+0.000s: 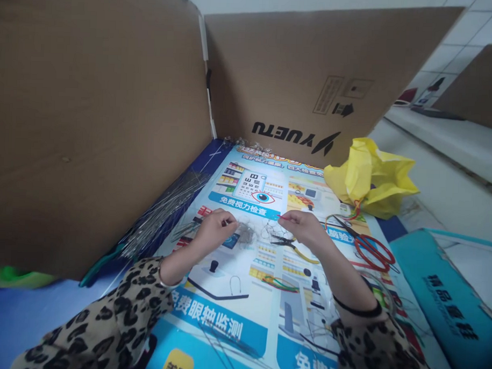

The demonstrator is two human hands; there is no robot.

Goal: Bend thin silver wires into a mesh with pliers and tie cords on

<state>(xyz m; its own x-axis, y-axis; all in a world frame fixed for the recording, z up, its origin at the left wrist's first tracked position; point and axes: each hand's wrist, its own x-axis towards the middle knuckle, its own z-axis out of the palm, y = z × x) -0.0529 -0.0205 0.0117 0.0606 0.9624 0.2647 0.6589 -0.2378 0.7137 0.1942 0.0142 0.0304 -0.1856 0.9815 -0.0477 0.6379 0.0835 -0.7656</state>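
Observation:
My left hand (215, 233) is closed in a pinch above the printed sheet; whatever it holds is too small to make out. Beside its fingertips lies a tangle of thin silvery wire (248, 234). Between the thumb and finger of my right hand (304, 229) a short end of red cord (283, 217) sticks out to the left. Just under that hand are small pliers (297, 250) with yellow handles and dark jaws. To its right rest scissors (375, 252) with red handles. Several coloured cords (280, 284) lie nearer to me.
Cardboard panels (282, 73) wall off the left and back. Along the left one lies a bundle of long thin wires (168, 203). Crumpled yellow paper (371, 175) stands at the back right, a teal box (439, 293) at the right. A printed poster (224, 334) covers the table.

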